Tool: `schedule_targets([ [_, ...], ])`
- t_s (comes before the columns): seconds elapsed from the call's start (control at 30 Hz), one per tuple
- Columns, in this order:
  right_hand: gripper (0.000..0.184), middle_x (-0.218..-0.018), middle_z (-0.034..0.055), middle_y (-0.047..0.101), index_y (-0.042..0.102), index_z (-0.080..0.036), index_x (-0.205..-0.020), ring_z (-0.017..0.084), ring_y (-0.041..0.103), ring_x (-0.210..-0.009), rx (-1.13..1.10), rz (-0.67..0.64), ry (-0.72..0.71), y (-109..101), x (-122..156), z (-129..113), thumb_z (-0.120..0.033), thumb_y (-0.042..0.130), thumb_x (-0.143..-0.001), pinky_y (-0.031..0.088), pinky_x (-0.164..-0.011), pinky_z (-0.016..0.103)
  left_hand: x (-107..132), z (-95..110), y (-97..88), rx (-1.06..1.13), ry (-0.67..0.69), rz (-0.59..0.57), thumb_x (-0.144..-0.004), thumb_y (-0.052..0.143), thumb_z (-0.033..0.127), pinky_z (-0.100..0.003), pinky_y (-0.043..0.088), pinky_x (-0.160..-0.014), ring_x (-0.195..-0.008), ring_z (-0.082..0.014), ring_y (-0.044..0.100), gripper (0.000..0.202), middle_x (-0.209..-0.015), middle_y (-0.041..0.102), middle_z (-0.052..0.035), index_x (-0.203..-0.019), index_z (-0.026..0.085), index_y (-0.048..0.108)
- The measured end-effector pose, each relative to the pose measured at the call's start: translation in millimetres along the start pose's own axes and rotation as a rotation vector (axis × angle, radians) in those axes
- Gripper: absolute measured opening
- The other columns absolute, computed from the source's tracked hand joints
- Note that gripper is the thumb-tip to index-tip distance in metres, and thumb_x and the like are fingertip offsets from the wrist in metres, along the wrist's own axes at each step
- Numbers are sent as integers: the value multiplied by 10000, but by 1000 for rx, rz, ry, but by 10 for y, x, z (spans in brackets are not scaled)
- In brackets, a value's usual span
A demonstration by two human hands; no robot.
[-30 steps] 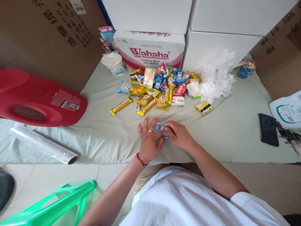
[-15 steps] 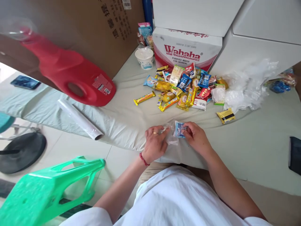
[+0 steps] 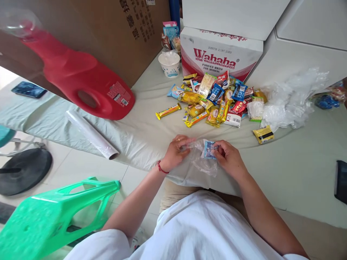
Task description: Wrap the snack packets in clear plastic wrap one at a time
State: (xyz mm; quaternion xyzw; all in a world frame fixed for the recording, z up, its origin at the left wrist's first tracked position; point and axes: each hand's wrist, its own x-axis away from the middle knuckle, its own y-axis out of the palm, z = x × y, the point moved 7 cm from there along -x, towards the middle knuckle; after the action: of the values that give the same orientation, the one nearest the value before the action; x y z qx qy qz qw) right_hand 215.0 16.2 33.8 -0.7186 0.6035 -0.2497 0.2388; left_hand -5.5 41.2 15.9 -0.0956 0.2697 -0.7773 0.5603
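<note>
My left hand [image 3: 177, 152], with a red bracelet at the wrist, pinches the edge of a clear plastic bag [image 3: 204, 167]. The bag hangs loose and crumpled between my hands, low over the cloth near its front edge. Between the thumb and fingers of my right hand [image 3: 229, 157] is a small blue-and-white snack packet [image 3: 209, 149]. The packet overlaps the bag's right side; whether it is inside the bag I cannot tell. Beyond my hands lies a pile of wrapped snacks [image 3: 217, 97], with a yellow-and-black packet [image 3: 264, 135] apart from it on the right.
Clear plastic bags [image 3: 287, 104] are heaped right of the pile. Behind stand a Wahaba-like "Wahaha" carton [image 3: 221, 54] and a paper cup [image 3: 169, 65]. On the left are a red jug [image 3: 92, 86], a film roll [image 3: 92, 135] and a green stool [image 3: 48, 213]. A dark phone [image 3: 341, 182] lies far right.
My left hand has moved slightly left, and the plastic bag is spread wider, hanging lower between my hands. My right hand keeps hold of the snack packet. The view has shifted a little.
</note>
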Motion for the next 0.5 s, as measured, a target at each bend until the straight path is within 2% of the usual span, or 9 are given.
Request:
schedule_targets([
  [0.03,180,-757,0,556,650,-227,-1032,188,534,-669,-3,-4,-4,1,3,-5,-350,578,-922,428,-647,326,0,28,-53,24,56,-14,-898,575,227,-410,524,-960,-975,-217,628,273,-844,652,-59,-1039,253,808],
  [0.1,178,-765,0,563,653,-227,-1028,184,536,-672,-12,-3,-3,1,6,-9,-347,579,-918,428,-651,320,54,44,-194,-37,162,-72,-867,555,147,-409,513,-950,-953,-208,619,293,-789,638,-51,-749,268,794],
  [0.13,178,-768,-2,566,655,-227,-1027,181,536,-672,-19,1,3,0,6,-8,-344,579,-917,427,-654,316,106,35,-278,-116,200,-92,-834,545,99,-428,498,-968,-954,-210,619,322,-763,639,-44,-664,267,762],
  [0.2,174,-766,-7,567,656,-226,-1021,173,534,-671,-34,12,25,2,4,1,-342,583,-914,425,-663,310,240,18,-449,-317,235,-76,-759,521,34,-461,478,-969,-956,-223,620,330,-739,650,-33,-612,254,718],
  [0.27,174,-766,-10,566,652,-221,-1019,168,533,-672,-44,12,45,13,4,8,-343,587,-914,420,-670,306,397,84,-562,-458,250,14,-727,516,29,-469,487,-937,-979,-244,625,299,-794,678,-40,-703,241,726],
  [0.33,178,-774,-9,569,646,-217,-1027,166,532,-673,-43,8,50,26,8,7,-340,588,-913,415,-672,304,555,251,-509,-477,287,89,-755,557,78,-499,492,-982,-1086,-275,633,302,-974,727,-74,-943,228,742],
  [0.37,179,-781,-7,573,645,-215,-1032,165,532,-674,-38,7,49,30,11,4,-337,586,-914,413,-672,304,620,353,-405,-457,320,92,-784,597,125,-533,464,-1054,-1172,-293,627,338,-1097,738,-97,-1085,220,718],
  [0.43,182,-791,-4,580,643,-213,-1042,165,533,-675,-29,12,42,29,18,-2,-330,582,-917,411,-668,302,688,515,-115,-459,351,61,-842,682,249,-607,295,-1219,-1357,-324,563,441,-1318,710,-119,-1282,238,644],
  [0.5,178,-792,-2,585,642,-213,-1043,166,536,-679,-18,21,33,19,23,-7,-326,582,-920,411,-664,300,663,579,124,-459,329,58,-894,695,320,-617,134,-1278,-1406,-311,544,411,-1315,732,-95,-1297,268,639],
])
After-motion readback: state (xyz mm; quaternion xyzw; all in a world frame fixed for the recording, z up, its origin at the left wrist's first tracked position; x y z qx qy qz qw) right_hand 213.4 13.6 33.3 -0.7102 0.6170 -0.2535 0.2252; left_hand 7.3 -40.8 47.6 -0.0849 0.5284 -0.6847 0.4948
